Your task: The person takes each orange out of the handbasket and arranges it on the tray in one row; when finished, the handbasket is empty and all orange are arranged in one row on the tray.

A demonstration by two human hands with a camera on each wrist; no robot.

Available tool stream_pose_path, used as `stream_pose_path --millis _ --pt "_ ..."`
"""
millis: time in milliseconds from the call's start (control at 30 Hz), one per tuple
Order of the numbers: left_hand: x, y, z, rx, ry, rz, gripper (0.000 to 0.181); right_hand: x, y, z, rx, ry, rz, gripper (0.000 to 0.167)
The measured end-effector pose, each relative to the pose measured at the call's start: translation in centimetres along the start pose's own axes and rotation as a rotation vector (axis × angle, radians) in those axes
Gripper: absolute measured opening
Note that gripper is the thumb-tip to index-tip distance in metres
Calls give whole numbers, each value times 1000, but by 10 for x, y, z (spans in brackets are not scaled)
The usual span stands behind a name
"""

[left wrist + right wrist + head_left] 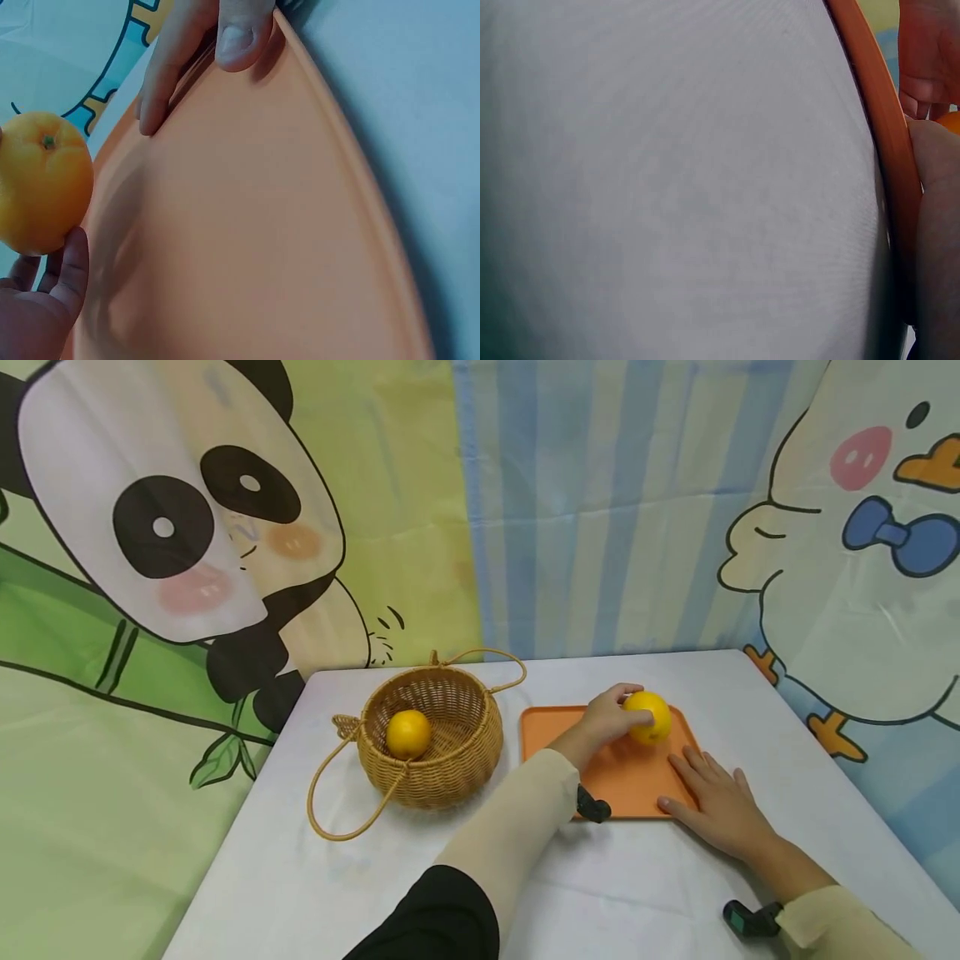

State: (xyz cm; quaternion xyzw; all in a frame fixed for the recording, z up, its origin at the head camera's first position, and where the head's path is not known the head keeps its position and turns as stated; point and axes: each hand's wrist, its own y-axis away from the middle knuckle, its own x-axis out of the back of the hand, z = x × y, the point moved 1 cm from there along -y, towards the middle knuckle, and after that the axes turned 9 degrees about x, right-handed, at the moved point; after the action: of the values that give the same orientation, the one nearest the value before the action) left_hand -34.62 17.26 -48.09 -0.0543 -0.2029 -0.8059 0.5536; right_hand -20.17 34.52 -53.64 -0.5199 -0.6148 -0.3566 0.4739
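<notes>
"What's closest to the person?"

"A black wrist device (pixel 752 918) just behind the right hand (pixel 716 802). That hand lies with its fingers straight and spread, gripping nothing, on the near right corner of an orange tray (pixel 630 785)."

"And under the hands?"

"The tray sits on a white counter (pixel 615 889), stretching from the right hand's fingertips leftward beneath the left hand (pixel 603 718)."

"What is the left hand doing?"

"It's a little farther out, left of the right hand, with fingers and thumb curled only as far as the fruit between them allows: it pinches an orange (pixel 651 720)."

"Is that fruit resting on the tray?"

"It's over the far right part, beyond the right hand's fingers. I can't tell whether it touches."

"Anything left of the hands?"

"A wicker basket (pixel 459 772), left of the left hand, with looped handles and a second orange (pixel 408 734) inside."

"And farthest off?"

"Beyond both hands hangs a striped cloth (pixel 600 510), with a cartoon panda (pixel 240 535) to their left and a white bird (pixel 862 635) to their right."
</notes>
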Motion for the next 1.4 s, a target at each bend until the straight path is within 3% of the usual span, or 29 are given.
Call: stream_pose_path --millis 400,700,900,1400 --pt "-23 -11 -2 41 -5 87 52 -1 -1 -1 10 3 4 98" --pt "-36 -13 0 71 -16 116 51 -3 -2 2 18 10 13 98" --pt "-40 -15 3 58 -24 93 52 -1 -1 2 14 8 9 98" --pt "-42 -11 9 -20 -141 7 59 2 1 1 53 1 30 94"
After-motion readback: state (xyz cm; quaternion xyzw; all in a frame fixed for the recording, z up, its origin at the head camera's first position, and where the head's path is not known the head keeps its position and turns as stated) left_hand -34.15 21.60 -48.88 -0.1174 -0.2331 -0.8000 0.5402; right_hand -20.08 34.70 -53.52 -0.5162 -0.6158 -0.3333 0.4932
